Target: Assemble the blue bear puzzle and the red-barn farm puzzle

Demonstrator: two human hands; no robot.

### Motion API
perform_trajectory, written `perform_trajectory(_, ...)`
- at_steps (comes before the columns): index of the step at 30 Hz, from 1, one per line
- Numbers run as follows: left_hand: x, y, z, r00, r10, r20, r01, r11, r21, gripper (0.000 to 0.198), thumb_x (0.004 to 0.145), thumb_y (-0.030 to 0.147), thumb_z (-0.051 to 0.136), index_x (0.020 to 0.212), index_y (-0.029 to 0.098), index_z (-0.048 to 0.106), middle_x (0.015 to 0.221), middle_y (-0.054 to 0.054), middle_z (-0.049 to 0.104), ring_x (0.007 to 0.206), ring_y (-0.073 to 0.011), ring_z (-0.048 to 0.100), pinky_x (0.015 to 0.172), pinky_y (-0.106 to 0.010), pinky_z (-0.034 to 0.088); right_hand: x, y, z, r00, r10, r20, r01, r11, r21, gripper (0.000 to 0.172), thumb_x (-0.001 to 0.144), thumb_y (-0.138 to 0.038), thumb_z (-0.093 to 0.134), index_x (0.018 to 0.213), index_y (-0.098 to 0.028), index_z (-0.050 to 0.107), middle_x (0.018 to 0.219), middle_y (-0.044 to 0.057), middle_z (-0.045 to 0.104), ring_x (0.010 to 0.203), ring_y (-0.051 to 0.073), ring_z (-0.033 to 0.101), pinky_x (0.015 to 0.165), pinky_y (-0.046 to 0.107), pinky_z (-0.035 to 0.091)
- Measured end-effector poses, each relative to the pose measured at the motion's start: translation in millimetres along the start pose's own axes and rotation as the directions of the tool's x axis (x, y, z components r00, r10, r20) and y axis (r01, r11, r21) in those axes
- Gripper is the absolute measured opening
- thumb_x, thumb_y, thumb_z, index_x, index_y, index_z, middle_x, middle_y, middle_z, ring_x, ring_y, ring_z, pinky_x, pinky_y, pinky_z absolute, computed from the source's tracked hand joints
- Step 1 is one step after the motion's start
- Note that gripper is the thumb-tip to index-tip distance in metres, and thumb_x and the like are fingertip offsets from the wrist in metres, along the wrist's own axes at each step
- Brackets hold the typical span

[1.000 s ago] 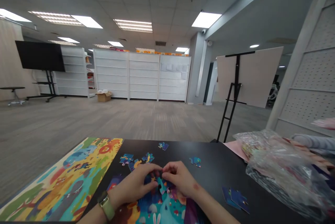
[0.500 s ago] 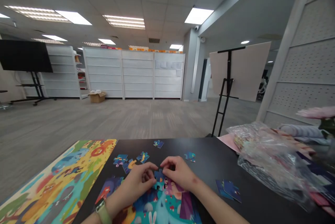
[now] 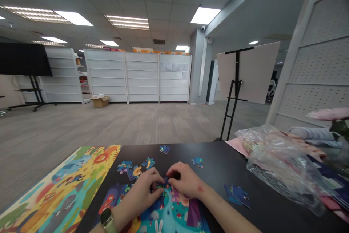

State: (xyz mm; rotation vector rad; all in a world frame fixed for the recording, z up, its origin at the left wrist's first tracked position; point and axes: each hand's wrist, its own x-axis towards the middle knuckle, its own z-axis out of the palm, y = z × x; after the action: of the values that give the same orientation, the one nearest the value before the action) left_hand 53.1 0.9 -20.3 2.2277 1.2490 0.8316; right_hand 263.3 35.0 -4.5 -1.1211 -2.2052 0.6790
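A partly assembled colourful jigsaw puzzle (image 3: 174, 213) lies on the black table (image 3: 215, 173) at the near edge. My left hand (image 3: 141, 191), with a green watch on its wrist, and my right hand (image 3: 184, 182) meet at the puzzle's far edge. The fingers of both are curled and pinched on a dark blue puzzle piece (image 3: 163, 183) between them. Loose pieces (image 3: 133, 167) lie just beyond my left hand. One piece (image 3: 197, 161) sits past my right hand and another (image 3: 164, 149) lies farther back.
A large finished colourful puzzle (image 3: 68, 189) lies at the left of the table. Two dark blue pieces (image 3: 236, 193) lie to the right. A crumpled clear plastic bag (image 3: 283, 173) covers the right side. Beyond the table stand an easel (image 3: 234, 91) and white shelves.
Both hands have stayed together on the piece at the puzzle's far edge, with the fingers shifting slightly. The view turned a little to the right and lifted.
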Motion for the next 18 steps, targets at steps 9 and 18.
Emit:
perform_trajectory(9,-3.3,1.0,-4.3,0.999,0.017,0.045,-0.016,0.999,-0.041,0.014,0.076,0.016,0.062,0.085,0.022,0.070,0.099,-0.003,0.067,0.071,-0.0131,0.059,0.066,-0.024,0.047,-2.9,0.5,-7.8,0.992,0.010,0.127,-0.003,0.998,-0.060,0.018,0.071,-0.022,0.074,0.089,-0.026,0.077,0.102,0.002,0.068,0.099,0.021,0.059,0.089,0.032,0.042)
perform_trajectory(18,0.1,-1.0,-14.8,1.000,-0.015,-0.002,0.014,0.999,-0.029,0.014,0.077,0.018,0.060,0.086,0.021,0.070,0.107,-0.004,0.065,0.067,-0.0117,0.058,0.064,-0.024,0.045,-2.8,4.4,-7.7,0.994,-0.017,0.105,0.028,0.994,-0.103,0.020,0.077,-0.018,0.064,0.093,-0.025,0.074,0.101,0.002,0.068,0.100,0.021,0.059,0.091,0.032,0.042)
